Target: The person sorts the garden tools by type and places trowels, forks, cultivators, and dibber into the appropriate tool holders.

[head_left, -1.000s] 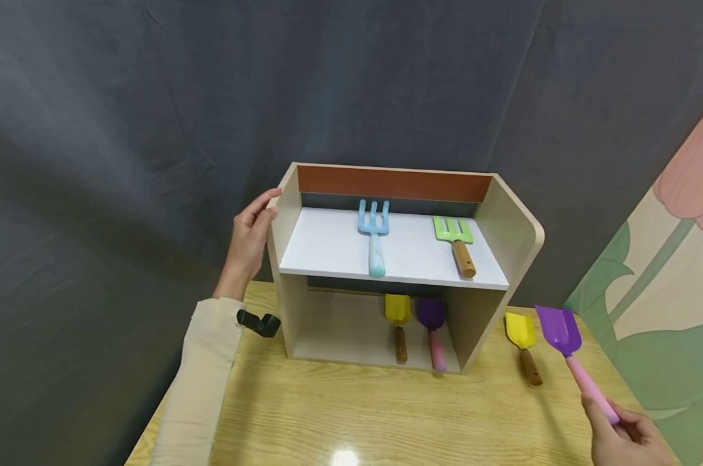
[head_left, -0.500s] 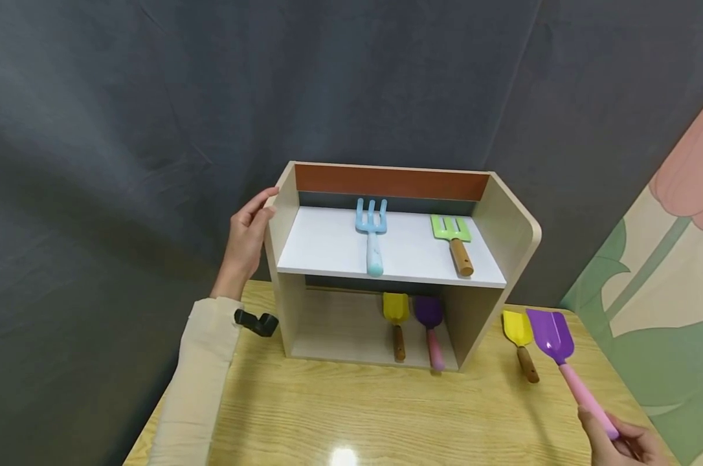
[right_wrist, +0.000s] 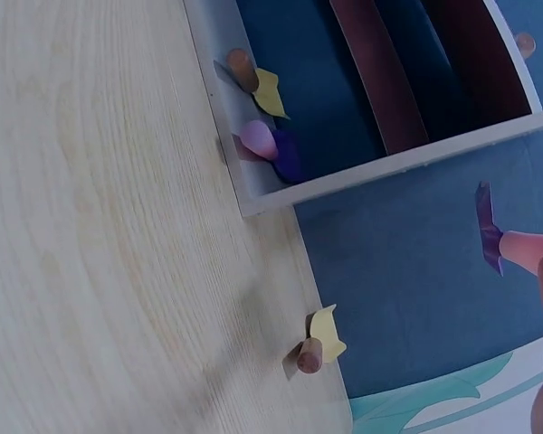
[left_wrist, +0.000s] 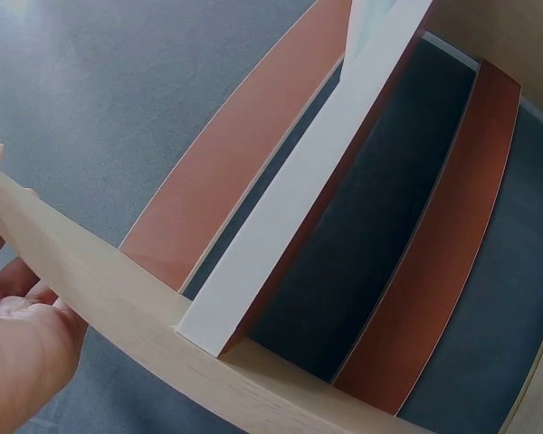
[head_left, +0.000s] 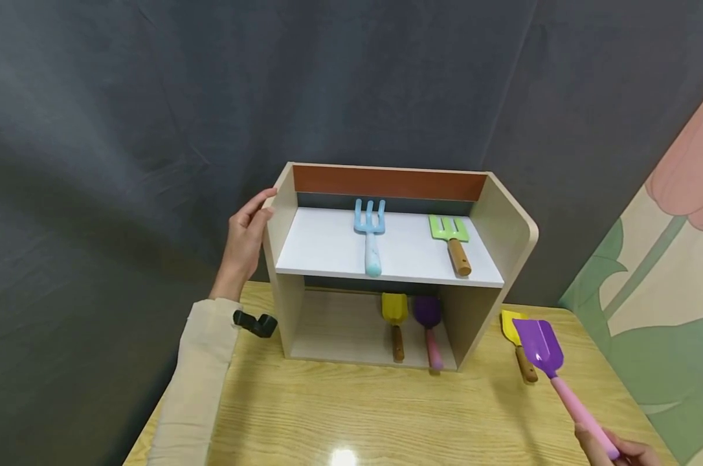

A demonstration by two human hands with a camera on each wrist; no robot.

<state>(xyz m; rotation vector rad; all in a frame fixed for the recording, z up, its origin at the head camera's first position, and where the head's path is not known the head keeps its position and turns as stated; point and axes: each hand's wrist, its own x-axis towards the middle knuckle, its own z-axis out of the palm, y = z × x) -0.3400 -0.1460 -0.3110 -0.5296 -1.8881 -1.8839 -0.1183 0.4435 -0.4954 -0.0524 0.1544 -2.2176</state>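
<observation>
My right hand (head_left: 616,448) grips the pink handle of a purple toy shovel (head_left: 539,346), raised over the table right of the shelf. In the right wrist view the same purple shovel (right_wrist: 525,249) juts in from the right edge. My left hand (head_left: 243,241) holds the upper left side panel of a small two-tier wooden shelf (head_left: 517,233); the left wrist view has that hand (left_wrist: 27,344) around the panel's edge. On the white upper board lie a blue toy fork (head_left: 370,236) and a green toy rake (head_left: 452,243). Below are a yellow shovel (head_left: 395,310) and another purple shovel (head_left: 428,315).
A second yellow shovel (head_left: 525,366) with a brown handle lies on the wooden table (head_left: 328,414), right of the shelf and partly covered by the held shovel in the head view. A dark curtain (head_left: 153,129) hangs behind, and a flower-painted wall (head_left: 666,310) stands at right.
My right hand has brought the purple shovel a little left and down, so its blade now overlaps the loose yellow shovel. The left hand stays on the shelf panel.
</observation>
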